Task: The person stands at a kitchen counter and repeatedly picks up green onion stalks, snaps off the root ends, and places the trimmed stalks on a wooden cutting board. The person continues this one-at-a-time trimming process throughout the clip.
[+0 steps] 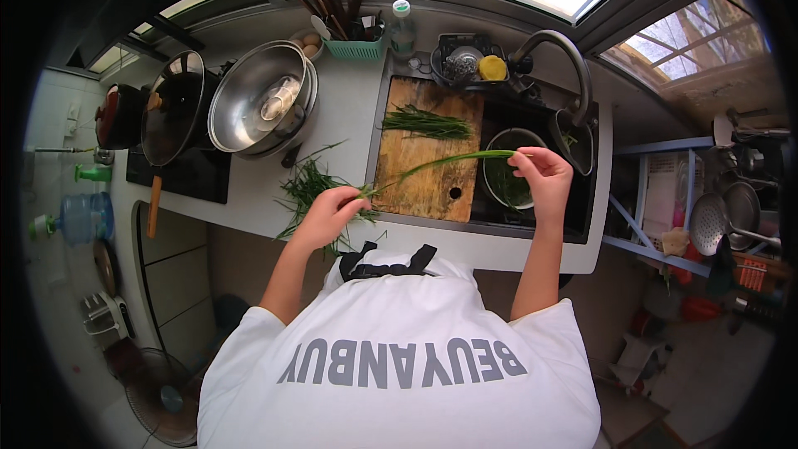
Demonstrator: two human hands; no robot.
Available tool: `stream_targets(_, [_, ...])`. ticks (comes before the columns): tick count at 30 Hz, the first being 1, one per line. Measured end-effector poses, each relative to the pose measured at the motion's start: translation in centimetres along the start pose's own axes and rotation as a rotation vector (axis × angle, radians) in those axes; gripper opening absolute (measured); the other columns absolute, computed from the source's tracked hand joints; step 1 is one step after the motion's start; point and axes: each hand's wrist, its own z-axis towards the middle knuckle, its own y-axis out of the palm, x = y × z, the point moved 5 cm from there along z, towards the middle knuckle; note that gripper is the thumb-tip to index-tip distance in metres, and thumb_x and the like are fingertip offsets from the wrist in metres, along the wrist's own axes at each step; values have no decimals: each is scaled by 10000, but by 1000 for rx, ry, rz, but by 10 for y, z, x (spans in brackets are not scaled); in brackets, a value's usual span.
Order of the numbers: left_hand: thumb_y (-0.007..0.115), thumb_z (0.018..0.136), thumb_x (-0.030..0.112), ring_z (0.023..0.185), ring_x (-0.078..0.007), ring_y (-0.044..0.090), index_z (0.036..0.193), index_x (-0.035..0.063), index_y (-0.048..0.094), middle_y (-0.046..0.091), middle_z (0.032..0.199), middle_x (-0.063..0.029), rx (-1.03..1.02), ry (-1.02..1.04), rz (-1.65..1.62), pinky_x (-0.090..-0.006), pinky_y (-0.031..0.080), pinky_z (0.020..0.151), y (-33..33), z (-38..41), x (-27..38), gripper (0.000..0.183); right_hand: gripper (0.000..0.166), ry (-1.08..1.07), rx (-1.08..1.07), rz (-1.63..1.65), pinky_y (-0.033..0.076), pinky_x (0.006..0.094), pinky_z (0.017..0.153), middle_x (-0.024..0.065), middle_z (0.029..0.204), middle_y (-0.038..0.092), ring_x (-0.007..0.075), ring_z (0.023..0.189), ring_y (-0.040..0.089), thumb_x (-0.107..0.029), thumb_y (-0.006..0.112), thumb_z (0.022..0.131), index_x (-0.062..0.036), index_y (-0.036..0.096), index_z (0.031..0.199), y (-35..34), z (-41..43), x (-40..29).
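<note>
My left hand (333, 213) pinches a small bit of green stalks between thumb and fingers, at the counter's front part beside the cutting board. My right hand (541, 178), above the sink, grips one end of a few long green chive-like stalks (461, 158), which stretch leftward over the wooden cutting board (405, 184). A neat bundle of similar stalks (430, 123) lies on the board's upper part. A loose pile of thin greens (308, 187) is on the counter under and beside my left hand. Below my right hand, a round bowl (486, 178) with greens in it sits in the sink.
Nested steel bowls (234, 100) stand at the left, with a glass-lidded pan (171, 131) beyond them. A green utensil basket (355, 50), a plastic bottle (403, 34) and a dish rack with a yellow sponge (492, 68) line the back. The faucet (583, 75) arches over the sink.
</note>
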Motion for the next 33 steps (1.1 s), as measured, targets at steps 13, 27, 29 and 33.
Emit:
stream_targets(13, [558,988,135,632,-48,367,1004,-26,685,432,686,52,159,-90,-78,-256,310,556,-32,37,-3,206,147,128,0,41,557,227,691,74,871,741,119,796,712,-45,756,853,42,729,969,93,92,147])
stream_targets(27, [533,1009,151,599,-31,317,1029,-9,677,383,671,68,81,26,-196,-240,270,526,-16,27,62,216,292,-79,-81,-178,428,208,608,-14,816,625,41,679,520,-201,748,895,-36,714,1134,93,39,77])
stream_targets(29, [534,1014,157,620,-41,356,1038,-15,672,419,691,56,35,55,-171,-242,306,546,-11,21,76,221,258,33,-355,94,427,185,621,-29,882,635,30,707,532,-192,740,905,-56,730,1124,119,9,40])
stream_targets(33, [534,1020,160,658,-66,406,1025,-27,650,475,722,28,-37,167,-156,-257,355,579,6,10,103,220,260,-74,-585,279,405,190,603,-15,912,631,19,688,502,-157,744,897,-30,729,1124,141,-18,0])
